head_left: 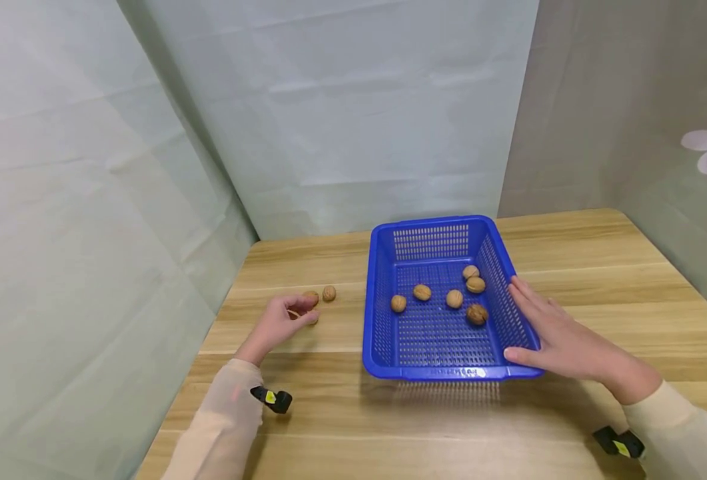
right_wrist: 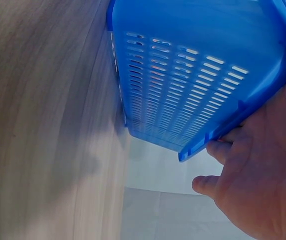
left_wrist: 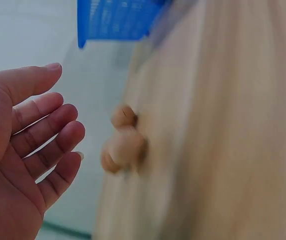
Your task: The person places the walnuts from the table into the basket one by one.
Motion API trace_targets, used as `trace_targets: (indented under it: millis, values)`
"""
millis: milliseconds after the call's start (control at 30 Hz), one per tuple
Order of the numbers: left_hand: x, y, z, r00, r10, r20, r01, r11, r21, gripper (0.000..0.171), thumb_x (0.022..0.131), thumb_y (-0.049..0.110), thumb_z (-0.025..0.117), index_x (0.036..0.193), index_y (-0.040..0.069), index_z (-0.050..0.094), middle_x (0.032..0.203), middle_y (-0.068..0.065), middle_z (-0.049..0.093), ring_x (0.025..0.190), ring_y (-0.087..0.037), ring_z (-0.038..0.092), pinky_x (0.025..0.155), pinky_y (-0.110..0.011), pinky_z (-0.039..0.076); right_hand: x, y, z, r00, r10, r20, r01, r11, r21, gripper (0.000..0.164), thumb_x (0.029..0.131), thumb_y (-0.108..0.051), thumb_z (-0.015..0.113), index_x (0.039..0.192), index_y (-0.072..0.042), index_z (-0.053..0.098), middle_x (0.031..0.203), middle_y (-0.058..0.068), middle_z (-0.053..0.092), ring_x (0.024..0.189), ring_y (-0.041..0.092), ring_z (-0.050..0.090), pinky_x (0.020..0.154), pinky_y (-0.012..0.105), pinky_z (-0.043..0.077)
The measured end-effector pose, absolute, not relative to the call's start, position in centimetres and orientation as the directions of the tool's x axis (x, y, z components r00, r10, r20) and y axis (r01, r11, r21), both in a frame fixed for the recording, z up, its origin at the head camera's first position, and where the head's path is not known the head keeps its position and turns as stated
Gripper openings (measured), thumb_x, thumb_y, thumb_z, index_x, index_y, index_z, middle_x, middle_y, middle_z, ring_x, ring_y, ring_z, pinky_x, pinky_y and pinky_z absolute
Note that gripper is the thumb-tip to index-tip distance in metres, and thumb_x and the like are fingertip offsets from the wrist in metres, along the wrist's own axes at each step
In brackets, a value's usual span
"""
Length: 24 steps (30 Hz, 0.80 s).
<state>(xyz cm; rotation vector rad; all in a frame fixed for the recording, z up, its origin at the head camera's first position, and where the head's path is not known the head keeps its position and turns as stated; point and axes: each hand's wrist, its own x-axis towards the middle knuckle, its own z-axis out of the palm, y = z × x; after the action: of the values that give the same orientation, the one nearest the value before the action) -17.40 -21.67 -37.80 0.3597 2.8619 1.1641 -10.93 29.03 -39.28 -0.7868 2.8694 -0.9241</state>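
Note:
Three walnuts lie close together on the table at the left, among them a brown walnut (head_left: 329, 293). My left hand (head_left: 278, 325) reaches over this group with fingers loosely bent. In the left wrist view its palm and fingertips show apart from the blurred walnuts (left_wrist: 125, 145), and nothing lies in it. To the right stands a blue plastic basket (head_left: 383, 370) with slotted walls. Several walnuts, one darker walnut (head_left: 476, 314) among them, are spread over its floor. My right hand (head_left: 563, 340) rests on the basket's right rim, fingers extended along it and thumb over the near corner.
The wooden table (head_left: 617, 293) extends around the basket. A pale cloth backdrop (head_left: 353, 120) rises behind the table's far edge and along the left side. Each wrist carries a small black camera, such as the left wrist camera (head_left: 272, 399).

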Motion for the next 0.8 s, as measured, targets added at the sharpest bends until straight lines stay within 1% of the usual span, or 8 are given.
trace_targets:
  millis: [133,333,533,633,800]
  values:
    - [-16.8,-23.9,-39.7,-0.985,0.166,0.05,0.158,0.739,0.655,0.028,0.086,0.021,0.074,0.108,0.003,0.07,0.092,-0.002,0.068,0.083,-0.017,0.062,0.072,-0.033,0.051,-11.0,29.0,-39.2,-0.872,-0.474,0.123,-0.456,0.697,-0.554,0.103,0.084,-0.044,0.07,0.155,-0.006,0.005,0.161,0.011,-0.001,0.143,0.042,0.008,0.105,0.07,0.015]
    - [-16.5,-25.9,-42.3,-0.986,0.141,0.086,0.164,0.762,0.627,0.028,0.084,0.017,0.077,0.106,0.001,0.07,0.09,-0.004,0.069,0.08,-0.015,0.063,0.071,-0.029,0.052,-11.0,28.9,-39.0,-0.869,-0.479,0.123,-0.461,0.694,-0.552,0.103,0.084,-0.044,0.07,0.154,-0.005,0.006,0.161,0.011,-0.001,0.143,0.043,0.009,0.104,0.07,0.015]
    - [-17.7,-25.5,-43.2,-0.99,0.113,0.083,0.14,0.776,0.615,0.035,0.081,0.02,0.079,0.11,0.003,0.07,0.092,-0.005,0.069,0.08,-0.015,0.064,0.071,-0.03,0.052,-11.0,29.0,-39.0,-0.87,-0.475,0.127,-0.462,0.7,-0.545,0.103,0.084,-0.043,0.071,0.154,-0.004,0.007,0.161,0.012,0.0,0.143,0.043,0.01,0.104,0.07,0.016]
    - [-18.4,-24.9,-43.2,-0.991,0.106,0.077,0.131,0.795,0.593,0.037,0.079,0.023,0.081,0.109,0.005,0.07,0.089,-0.003,0.069,0.078,-0.014,0.062,0.069,-0.03,0.051,-10.9,28.9,-39.1,-0.871,-0.473,0.129,-0.461,0.699,-0.547,0.103,0.084,-0.043,0.071,0.154,-0.004,0.007,0.161,0.012,0.0,0.143,0.043,0.01,0.104,0.07,0.016]
    - [-19.2,-24.0,-43.2,-0.994,0.098,0.049,0.108,0.815,0.569,0.04,0.076,0.026,0.083,0.107,0.005,0.071,0.083,-0.001,0.065,0.074,-0.015,0.058,0.066,-0.029,0.048,-10.9,29.0,-39.1,-0.872,-0.472,0.128,-0.459,0.7,-0.548,0.103,0.084,-0.046,0.07,0.154,-0.005,0.007,0.161,0.011,-0.001,0.143,0.042,0.009,0.103,0.07,0.017]
